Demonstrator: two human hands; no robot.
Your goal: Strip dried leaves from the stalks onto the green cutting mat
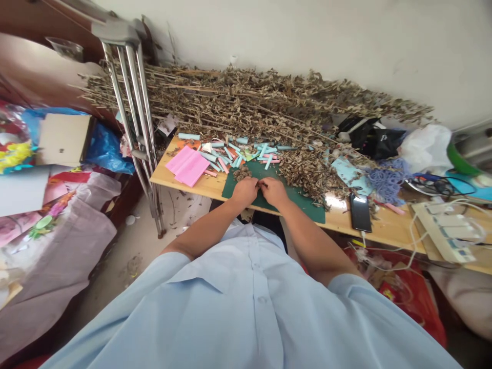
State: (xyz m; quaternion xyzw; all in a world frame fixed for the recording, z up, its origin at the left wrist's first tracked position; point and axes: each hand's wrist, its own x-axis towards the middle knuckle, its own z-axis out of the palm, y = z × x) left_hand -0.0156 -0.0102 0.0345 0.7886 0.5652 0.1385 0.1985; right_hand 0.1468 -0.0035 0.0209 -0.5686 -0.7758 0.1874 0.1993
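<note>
Nearest us, our left hand (246, 190) and right hand (273, 190) meet over the near edge of the green mat (309, 209), fingertips together and fingers bent; we cannot tell whether they pinch anything, since our own fingers hide the spot. We judge that short, light finger movements, made low over the mat, would suit such brittle stuff and let crumbs fall there. Just beyond our left hand lies a small clump of dried leaves (241, 173); a larger heap of dried leaves (303, 171) spreads beyond our right. The pink sheets (187, 165) and paper rolls (221, 163) sit off to the left on the wooden surface (163, 177), best left undisturbed by our elbows. Farther back, leafy dried stalks (230, 97) lie along the wall (307, 36).
</note>
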